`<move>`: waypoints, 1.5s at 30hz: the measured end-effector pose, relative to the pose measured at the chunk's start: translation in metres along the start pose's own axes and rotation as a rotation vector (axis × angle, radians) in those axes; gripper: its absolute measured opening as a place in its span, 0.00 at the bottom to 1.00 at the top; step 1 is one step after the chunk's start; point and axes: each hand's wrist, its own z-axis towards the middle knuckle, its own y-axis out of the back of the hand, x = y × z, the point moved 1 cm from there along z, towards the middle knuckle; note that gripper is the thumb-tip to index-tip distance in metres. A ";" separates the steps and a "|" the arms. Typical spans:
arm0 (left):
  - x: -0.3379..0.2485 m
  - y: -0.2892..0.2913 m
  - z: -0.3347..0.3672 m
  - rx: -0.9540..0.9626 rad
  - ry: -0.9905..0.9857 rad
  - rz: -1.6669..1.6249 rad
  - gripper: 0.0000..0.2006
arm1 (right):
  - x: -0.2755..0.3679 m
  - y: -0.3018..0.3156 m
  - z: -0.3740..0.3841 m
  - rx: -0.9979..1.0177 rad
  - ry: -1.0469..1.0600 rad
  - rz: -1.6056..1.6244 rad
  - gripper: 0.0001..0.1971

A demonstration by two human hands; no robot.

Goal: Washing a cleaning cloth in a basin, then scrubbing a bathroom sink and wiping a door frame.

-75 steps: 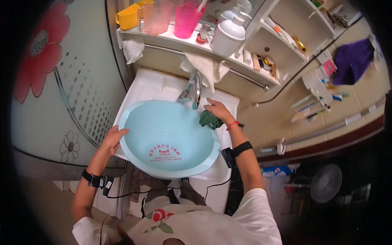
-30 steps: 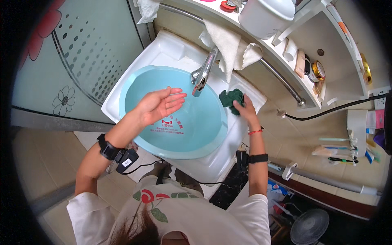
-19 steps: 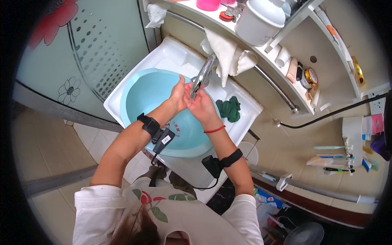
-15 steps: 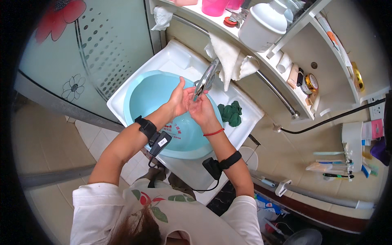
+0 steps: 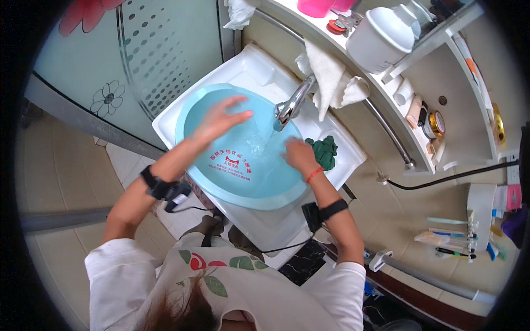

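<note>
A light blue plastic basin (image 5: pixel 276 193) with red printing on its bottom sits in the white sink (image 5: pixel 252 60). From the chrome faucet (image 5: pixel 292 105), a thin stream of water falls into the water in the basin. Over the basin's left part is my left hand (image 5: pixel 220 120), blurred, its fingers stretched out and thumb apart, holding nothing. My right hand (image 5: pixel 301 155) is over the basin's right side with its fingers curled in; nothing shows in them. Beside that hand, a crumpled dark green cloth (image 5: pixel 324 153) lies on the sink's right ledge.
A white cloth (image 5: pixel 326 77) hangs on the metal rail (image 5: pixel 386 129) behind the faucet. Above is a white shelf with a white bottle (image 5: pixel 381 41) and several small containers. The frosted glass door (image 5: pixel 160 60) stands at left. Toothbrushes (image 5: pixel 455 236) hang on the right wall.
My hands were together under the faucet. They have moved apart, the left one to the left, the right one to the right and down. The view has shifted slightly.
</note>
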 end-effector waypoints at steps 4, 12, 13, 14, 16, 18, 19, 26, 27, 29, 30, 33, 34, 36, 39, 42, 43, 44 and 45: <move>0.053 0.099 -0.019 -0.293 -0.097 0.742 0.30 | 0.001 -0.011 -0.034 0.219 0.185 0.215 0.22; 0.087 0.089 -0.012 -0.263 0.339 -0.267 0.25 | -0.069 -0.005 -0.037 -0.210 -0.133 -0.178 0.22; 0.077 0.085 -0.015 -0.291 0.356 -0.307 0.25 | -0.071 -0.012 -0.044 -0.190 -0.143 -0.158 0.22; 0.068 0.085 -0.018 -0.292 0.366 -0.319 0.25 | -0.074 -0.018 -0.051 -0.177 -0.139 -0.164 0.22; 0.055 0.086 -0.026 -0.256 0.321 -0.280 0.25 | -0.068 -0.017 -0.069 -0.206 -0.233 0.046 0.20; 0.059 0.088 -0.024 -0.256 0.330 -0.355 0.26 | -0.077 -0.015 -0.077 -0.131 -0.216 -0.074 0.17; 0.059 0.086 -0.022 -0.287 0.329 -0.325 0.27 | -0.083 -0.009 -0.076 -0.198 -0.342 0.131 0.16; 0.016 0.087 -0.031 -0.291 0.232 -0.300 0.28 | 0.017 0.062 -0.025 -0.278 -0.015 0.466 0.13; 0.015 0.085 -0.031 -0.288 0.231 -0.297 0.28 | 0.028 0.055 -0.020 -0.224 0.089 0.419 0.13; 0.011 0.080 -0.031 -0.321 0.237 -0.251 0.29 | 0.044 0.040 -0.006 -0.074 0.152 0.343 0.14; 0.008 0.077 -0.033 -0.318 0.233 -0.246 0.29 | 0.046 0.029 0.003 0.004 0.164 0.327 0.16; -0.001 0.067 -0.035 -0.327 0.198 -0.174 0.29 | 0.056 -0.025 0.043 -0.002 0.216 0.364 0.21; -0.003 0.065 -0.037 -0.335 0.198 -0.168 0.29 | 0.064 -0.038 0.046 -0.005 0.224 0.369 0.21; -0.001 0.061 -0.042 -0.357 0.159 -0.218 0.29 | 0.078 -0.064 0.047 0.012 0.434 -0.083 0.22; -0.003 0.049 -0.045 -0.377 0.126 -0.176 0.30 | 0.035 -0.092 0.072 -0.021 0.513 -0.096 0.19; 0.004 0.049 -0.049 -0.425 0.128 -0.230 0.31 | 0.031 -0.093 0.068 -0.072 0.608 -0.088 0.18; 0.008 0.052 -0.050 -0.436 0.140 -0.318 0.31 | 0.039 -0.089 0.056 0.095 0.458 -0.208 0.19; 0.014 0.053 -0.050 -0.445 0.151 -0.407 0.31 | 0.044 -0.089 0.042 0.260 0.302 -0.327 0.20; 0.020 0.053 -0.051 -0.440 0.150 -0.414 0.31 | 0.038 -0.089 0.025 0.453 0.294 -0.334 0.22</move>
